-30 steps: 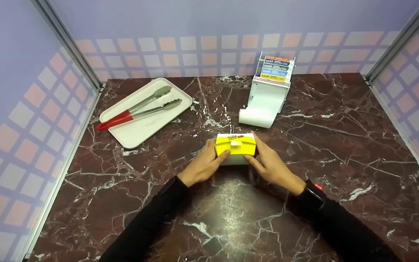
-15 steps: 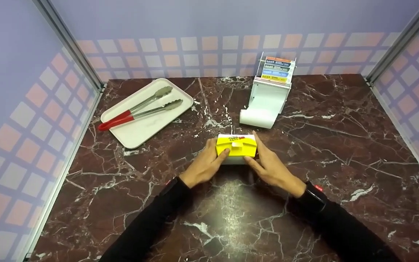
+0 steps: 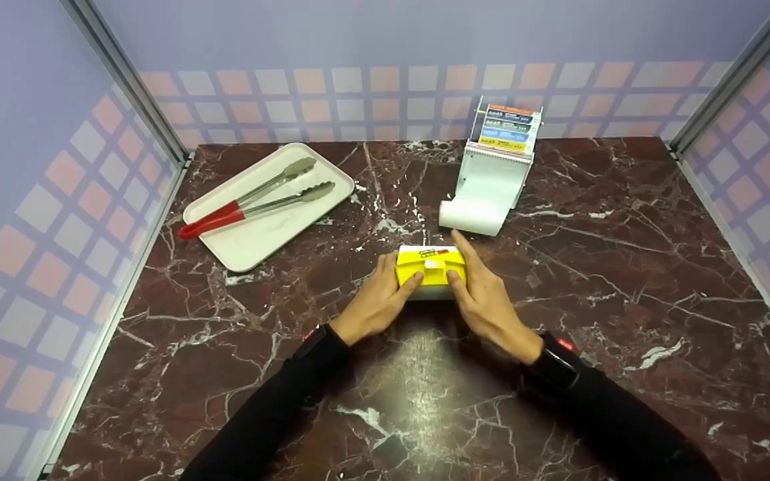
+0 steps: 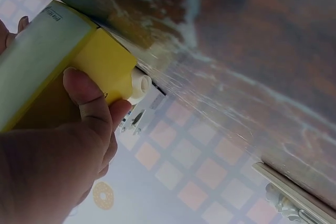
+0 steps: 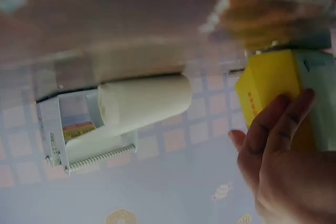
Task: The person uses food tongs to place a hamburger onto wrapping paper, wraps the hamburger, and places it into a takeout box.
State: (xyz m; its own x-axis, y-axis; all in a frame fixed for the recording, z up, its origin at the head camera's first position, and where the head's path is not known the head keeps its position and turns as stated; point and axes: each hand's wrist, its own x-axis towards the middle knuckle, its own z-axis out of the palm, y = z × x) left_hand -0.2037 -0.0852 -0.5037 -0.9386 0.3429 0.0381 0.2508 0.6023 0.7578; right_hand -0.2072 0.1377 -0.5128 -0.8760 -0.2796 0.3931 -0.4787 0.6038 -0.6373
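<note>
A small yellow and white carton (image 3: 431, 267) with a folded lid and a front tab is between the two hands in the head view. My left hand (image 3: 377, 302) grips its left side, thumb on the yellow front. On the right side, my right hand (image 3: 490, 308) holds it with the thumb on the front near the tab, while the index finger points away past the carton. The left wrist view shows the carton (image 4: 44, 59) with my left thumb against its yellow end. My right fingers touch the other yellow end of the carton (image 5: 273, 77) in the right wrist view.
Red-handled tongs (image 3: 244, 212) lie on a white tray (image 3: 244, 257) at the back left. Behind the carton at the right stands a white rack with a paper roll (image 3: 472, 215) and several coloured packs (image 3: 505, 130). White crumbs (image 3: 412, 207) dot the marbled table (image 3: 625, 280).
My right hand has shifted slightly left, its thumb moving up onto the yellow front and its index finger stretching farther forward. My left hand and the carton stay nearly still.
</note>
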